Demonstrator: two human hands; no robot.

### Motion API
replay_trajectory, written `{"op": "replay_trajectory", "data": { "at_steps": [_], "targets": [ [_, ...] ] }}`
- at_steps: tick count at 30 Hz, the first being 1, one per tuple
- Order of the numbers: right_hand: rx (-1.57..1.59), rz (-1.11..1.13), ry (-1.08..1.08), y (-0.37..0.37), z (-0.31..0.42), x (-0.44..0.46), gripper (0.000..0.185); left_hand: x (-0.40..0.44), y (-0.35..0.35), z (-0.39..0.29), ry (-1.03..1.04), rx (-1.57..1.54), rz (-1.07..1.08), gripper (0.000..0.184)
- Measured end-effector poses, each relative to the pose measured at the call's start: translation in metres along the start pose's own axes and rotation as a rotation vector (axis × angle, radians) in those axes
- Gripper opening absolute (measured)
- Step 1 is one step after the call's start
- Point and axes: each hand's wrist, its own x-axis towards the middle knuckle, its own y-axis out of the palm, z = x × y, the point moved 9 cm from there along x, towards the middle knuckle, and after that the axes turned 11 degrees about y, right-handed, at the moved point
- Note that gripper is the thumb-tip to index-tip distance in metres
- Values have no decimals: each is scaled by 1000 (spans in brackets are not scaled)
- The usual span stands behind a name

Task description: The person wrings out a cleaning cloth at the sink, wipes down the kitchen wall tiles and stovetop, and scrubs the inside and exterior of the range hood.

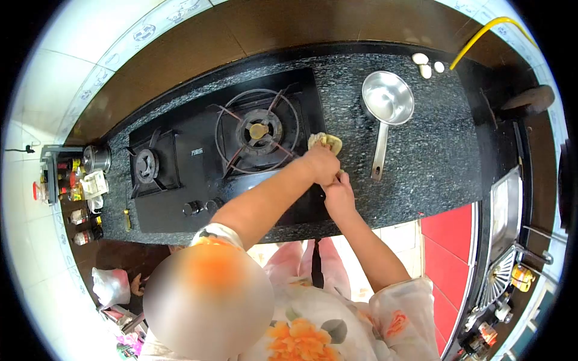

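My left hand (324, 163) is closed on a crumpled yellowish cloth (332, 143) at the right edge of the black gas stove (198, 174). Just below it, my right hand (341, 197) is closed, its fingertips meeting the left hand. What the right fingers hold, if anything, is mostly hidden. To the right of both hands, a steel saucepan (388, 99) sits on the speckled dark counter (439, 156), its handle pointing toward me. The pan looks empty.
Several white eggs (425, 71) lie at the back right, near a yellow hose (481, 33). The large burner (259, 131) is left of my hands. A yellow-handled tool (127, 219) and a lidded pot (97, 159) are at the far left. A sink (506, 201) stands at right.
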Motion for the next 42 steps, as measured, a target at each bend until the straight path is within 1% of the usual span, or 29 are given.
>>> {"op": "replay_trajectory", "data": {
  "at_steps": [2,4,6,8,10,11,12,14,15,16,17,18,20,21,22,23,24,25,26,27,28,30,32,33,34,36,37,40,42],
  "targets": [
    [19,-90,34,-4,2,-21,29,-5,9,-21,30,-7,-20,36],
    [16,-114,27,-3,15,-39,30,-11,21,-34,29,4,-53,37],
    [71,-163,93,-1,19,-52,30,-15,31,-47,8,27,-99,31],
    [66,-150,75,2,30,-61,30,-24,49,-50,-9,31,-97,32],
    [47,-125,54,0,35,-72,29,-40,53,-49,-7,-18,-337,36],
    [56,-17,92,0,33,-74,28,-54,49,-48,-16,-134,-376,35],
    [168,-23,88,-15,32,-75,27,-62,56,-44,-19,-138,-387,35],
    [341,119,418,-29,-5,-79,27,-81,46,-51,117,-47,-698,34],
    [353,-41,367,-49,-6,-75,26,-83,50,-59,111,-61,-716,34],
    [365,-204,308,-70,-4,-67,26,-95,40,-71,58,-15,-804,32],
    [482,-163,287,-79,8,-56,26,-104,35,-83,6,37,-891,31],
    [465,-164,274,-77,11,-46,26,-110,42,-93,30,-167,-1006,27],
    [491,-13,41,-54,32,-25,26,-108,64,-104,17,-620,-1030,29],
    [477,44,30,-40,34,-16,29,-107,71,-112,1,-628,-1063,29],
    [456,68,1,-26,33,-12,29,-106,76,-119,-71,-408,-1105,32],
    [299,61,-39,-12,33,-9,31,-106,75,-125,-153,-187,-1131,35],
    [146,49,-78,-2,32,-8,34,-103,79,-126,-184,-192,-1156,35],
    [89,49,-122,0,34,-8,39,-99,82,-124,-265,-162,-1132,38],
    [82,69,-157,4,35,-8,39,-96,85,-121,-351,-131,-1105,42],
    [70,31,-175,3,33,-7,39,-88,90,-122,-397,-115,-1037,45],
    [62,-7,-191,2,30,-7,39,-88,90,-121,-439,-119,-1053,45],
    [65,21,-252,11,23,-4,41,-88,90,-121,-478,-71,-1058,44],
    [148,68,-230,18,14,-8,46,-87,97,-123,-514,-50,-1060,42],
    [120,122,-214,26,11,-9,51,-88,99,-126,-519,-22,-1061,41],
    [128,132,-222,31,14,-12,51,-87,103,-127,-535,-22,-1056,41],
    [-125,55,-173,40,20,-13,54,-91,109,-127,-505,-58,-1093,36],
    [-132,75,-160,46,23,-15,58,-96,113,-125,-522,-54,-1095,36],
    [-143,37,-215,62,51,-23,61,-122,129,-120,-564,-94,-1090,37],
    [-133,59,-247,77,77,-24,61,-149,137,-113,-631,-71,-1060,38]
  ]
}}
